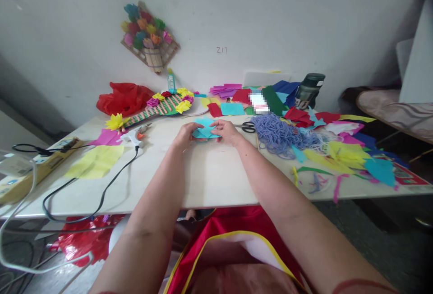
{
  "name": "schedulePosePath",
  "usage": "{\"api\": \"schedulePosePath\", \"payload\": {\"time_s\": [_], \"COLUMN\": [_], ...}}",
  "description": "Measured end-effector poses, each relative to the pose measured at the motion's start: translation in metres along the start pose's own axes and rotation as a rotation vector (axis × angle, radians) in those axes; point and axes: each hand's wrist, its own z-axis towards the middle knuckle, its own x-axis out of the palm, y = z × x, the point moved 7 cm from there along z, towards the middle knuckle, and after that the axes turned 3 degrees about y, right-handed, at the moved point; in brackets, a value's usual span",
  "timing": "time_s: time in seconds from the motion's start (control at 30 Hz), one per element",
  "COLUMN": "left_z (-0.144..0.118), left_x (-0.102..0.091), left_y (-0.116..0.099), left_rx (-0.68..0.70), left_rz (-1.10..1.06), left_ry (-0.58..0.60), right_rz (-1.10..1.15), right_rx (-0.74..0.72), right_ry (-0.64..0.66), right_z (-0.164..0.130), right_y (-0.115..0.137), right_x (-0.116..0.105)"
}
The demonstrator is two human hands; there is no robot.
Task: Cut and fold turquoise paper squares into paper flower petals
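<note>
Both hands meet over the middle of the white table [209,181], holding light-blue crepe paper [205,129] that looks layered and folded. My left hand [187,134] grips its left side, fingers closed on the edge. On the right side, my right hand [226,130] pinches the paper between thumb and fingers. Just right of that hand lie black-handled scissors [248,126], partly beside a tangled heap of blue-violet yarn [275,134]. Behind the hands are a flat light-blue paper piece [232,109] and a red one [214,109].
Left are a glue gun [133,138] with a black cord, yellow paper [94,161] and a power strip [50,163]. Behind stand a flower-decorated stick craft [158,108], a red bag [123,98] and a glue bottle [171,81]. Paper scraps [348,156] and a dark bottle [309,91] are right.
</note>
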Motion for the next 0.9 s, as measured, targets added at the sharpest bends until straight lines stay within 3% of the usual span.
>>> {"api": "schedulePosePath", "payload": {"time_s": [0.17,0.37,0.7,0.9], "left_z": [-0.001,-0.002,-0.003,-0.003], "left_x": [0.002,0.004,0.004,0.005], "left_y": [0.008,0.008,0.008,0.003], "left_rx": [-0.042,-0.043,-0.036,0.022], "left_rz": [0.172,0.162,0.188,0.195], "left_ry": [0.059,0.101,0.062,0.059], "right_rz": [-0.010,-0.005,-0.020,0.020], "right_rx": [0.012,-0.006,0.007,0.106], "right_ry": [-0.007,-0.011,0.031,-0.051], "right_z": [0.001,0.004,-0.001,-0.002], "right_y": [-0.001,-0.004,0.001,-0.003], "right_x": [-0.001,-0.002,0.002,-0.009]}}
